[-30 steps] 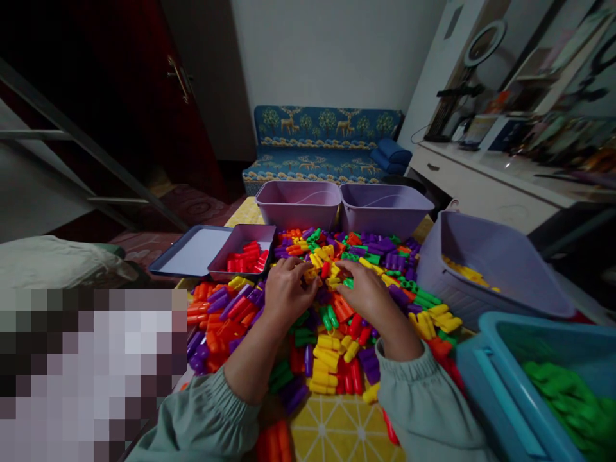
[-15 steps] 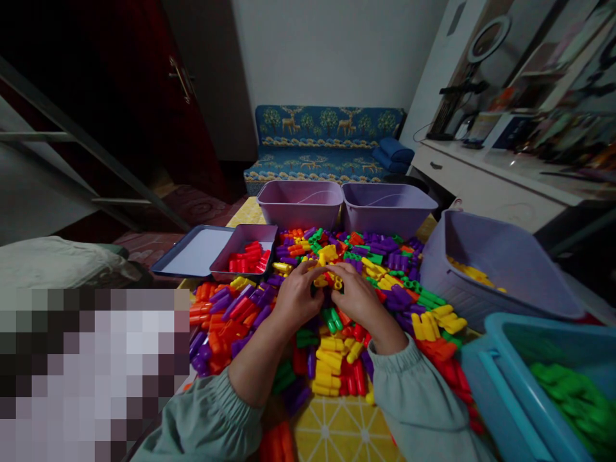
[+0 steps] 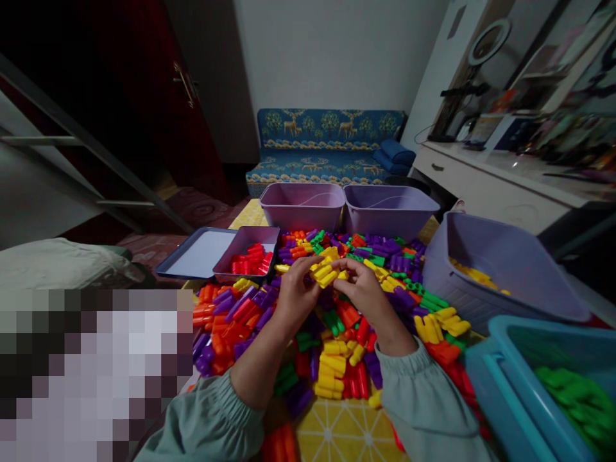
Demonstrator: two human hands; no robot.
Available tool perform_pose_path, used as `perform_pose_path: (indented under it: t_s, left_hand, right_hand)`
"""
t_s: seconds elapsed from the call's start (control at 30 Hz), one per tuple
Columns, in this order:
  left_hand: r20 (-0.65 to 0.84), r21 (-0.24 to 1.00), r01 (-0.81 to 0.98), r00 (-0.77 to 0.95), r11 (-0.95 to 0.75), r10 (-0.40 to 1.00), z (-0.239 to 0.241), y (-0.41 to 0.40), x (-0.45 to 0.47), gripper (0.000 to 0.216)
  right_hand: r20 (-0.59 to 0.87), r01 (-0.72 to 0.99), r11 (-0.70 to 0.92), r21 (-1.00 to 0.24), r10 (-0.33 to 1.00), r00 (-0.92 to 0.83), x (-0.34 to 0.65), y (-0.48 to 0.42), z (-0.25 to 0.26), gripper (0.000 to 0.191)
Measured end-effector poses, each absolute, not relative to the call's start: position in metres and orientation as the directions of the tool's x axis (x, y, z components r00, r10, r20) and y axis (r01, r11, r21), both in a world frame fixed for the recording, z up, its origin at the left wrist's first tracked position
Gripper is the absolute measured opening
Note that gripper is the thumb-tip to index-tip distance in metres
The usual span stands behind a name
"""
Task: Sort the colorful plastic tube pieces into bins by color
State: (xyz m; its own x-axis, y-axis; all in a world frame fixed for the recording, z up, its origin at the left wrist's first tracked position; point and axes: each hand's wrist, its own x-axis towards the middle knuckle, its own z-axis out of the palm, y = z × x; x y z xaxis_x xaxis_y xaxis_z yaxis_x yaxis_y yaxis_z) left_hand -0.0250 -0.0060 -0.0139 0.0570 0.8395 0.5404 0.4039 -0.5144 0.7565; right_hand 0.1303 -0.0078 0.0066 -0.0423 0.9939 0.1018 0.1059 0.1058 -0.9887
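Observation:
A heap of plastic building pieces (image 3: 240,314) in red, orange, yellow, green and purple covers the table. My left hand (image 3: 294,296) and my right hand (image 3: 366,292) are raised just above the middle of the heap. Together they pinch a small cluster of yellow pieces (image 3: 326,272) between their fingertips. Both hands are closed on that cluster.
Two purple bins (image 3: 302,204) (image 3: 389,206) stand at the far edge. A small tray of red pieces (image 3: 248,260) rests on a flat lid (image 3: 195,253) at the left. To the right are a purple bin with yellow pieces (image 3: 500,269) and a blue bin with green pieces (image 3: 553,385).
Both hands came together over the heap, gathered yellow pieces and lifted them a little off the pile.

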Motion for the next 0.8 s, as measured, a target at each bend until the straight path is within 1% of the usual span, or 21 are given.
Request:
perform_pose_path:
  t_s: [0.13,0.23,0.37,0.53,0.63,0.8]
  left_hand:
    - [0.487,0.813,0.347,0.036,-0.468,0.873,-0.018,-0.004,-0.027,0.049]
    - [0.479,0.826,0.323,0.031,-0.462,0.877,-0.020,-0.004,-0.026,0.048]
    - [0.487,0.808,0.363,0.032,-0.465,0.873,-0.018,-0.004,-0.027,0.053]
    - [0.495,0.781,0.421,0.032,-0.461,0.868,-0.016,-0.005,-0.028,0.057]
    - [0.510,0.770,0.403,0.076,-0.494,0.857,-0.016,-0.006,-0.026,0.061]
    - [0.562,0.685,0.423,0.213,-0.594,0.799,-0.016,-0.010,-0.022,0.074]
  right_hand:
    - [0.092,0.009,0.092,-0.996,0.995,-0.045,0.131,-0.010,0.012,0.029]
    - [0.069,-0.073,0.068,-0.995,0.997,-0.018,0.130,-0.011,0.016,0.026]
    - [0.063,-0.137,0.068,-0.988,0.997,0.042,0.131,-0.014,0.022,0.024]
    - [0.044,-0.171,0.052,-0.984,0.998,0.052,0.131,-0.015,0.025,0.023]
    - [-0.009,-0.201,0.004,-0.980,0.998,0.067,0.129,-0.015,0.025,0.024]
    - [-0.038,-0.280,-0.016,-0.960,0.996,0.074,0.128,-0.016,0.026,0.027]
